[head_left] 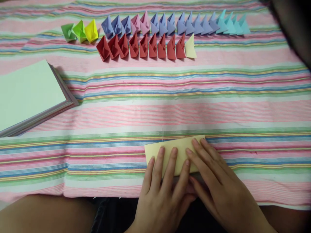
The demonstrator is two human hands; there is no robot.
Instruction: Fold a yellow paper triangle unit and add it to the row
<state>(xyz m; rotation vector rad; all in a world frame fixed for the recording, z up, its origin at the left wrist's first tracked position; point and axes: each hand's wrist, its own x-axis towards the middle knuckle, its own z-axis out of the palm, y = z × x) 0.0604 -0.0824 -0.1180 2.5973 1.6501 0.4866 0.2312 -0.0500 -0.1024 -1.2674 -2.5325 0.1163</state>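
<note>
A pale yellow sheet of paper (178, 147), folded into a long rectangle, lies near the front edge of the cloth. My left hand (160, 197) rests on its left half, fingers spread and stretched out flat. On the right half, my right hand (223, 184) presses with its fingers extended, their tips near the upper right corner. Both thumbs are close together at the lower edge of the paper. The fingers hide much of that lower edge.
Small folded paper shapes stand in rows at the back: red ones (143, 46), blue-violet ones (162, 24), turquoise, pink, green and yellow ones. A thick stack of paper (31, 94) lies at the left. A striped cloth (116, 116) covers the surface. Something dark blocks the upper right corner.
</note>
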